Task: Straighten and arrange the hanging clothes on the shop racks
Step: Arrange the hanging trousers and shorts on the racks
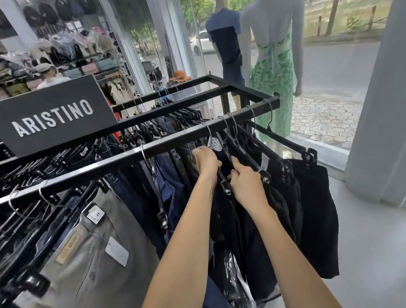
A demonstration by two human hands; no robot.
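two hangers point(225, 185) gripped by left hand point(206, 161), right hand point(246, 187); two mannequins point(271, 25)

Facing clothes rack point(171, 143), rails running from lower left to upper right. Noted sign point(46, 116) standing on the rack's left part, behind the front rail. Found trousers point(95, 249) hanging nearest at lower left, with more garments packed along the front rail to their right and the last garment point(317, 205) at the right end. Logged left hand point(206, 159) just below the front rail, gripping a hanger point(225, 185); right hand point(246, 184) immediately right of it, gripping the neighbouring hanger point(265, 178). Saw mannequin point(274, 56) beyond the rack's far right corner, second mannequin point(226, 41) left of it and further back, shelves of bags point(64, 43) behind the sign, pillar point(387, 88) at far right.
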